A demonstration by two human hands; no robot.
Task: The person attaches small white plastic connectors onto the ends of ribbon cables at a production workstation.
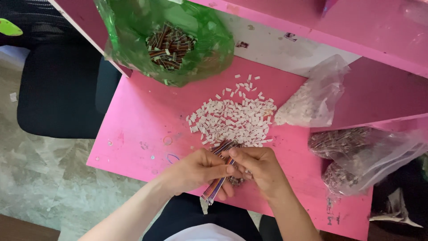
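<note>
Left hand (198, 169) and right hand (258, 167), fingertips together, gripping the striped wire bundle (219, 178).

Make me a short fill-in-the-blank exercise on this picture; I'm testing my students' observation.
1. Both hands hold a bundle of striped wires over a table coloured ____.
2. The heap of small white pieces lies loose on the table, ____ the hands.
3. The bag at the top, holding more wires, is ____ in colour.
4. The left hand and right hand are ____ each other.

Missing words: pink; beyond; green; touching
</note>
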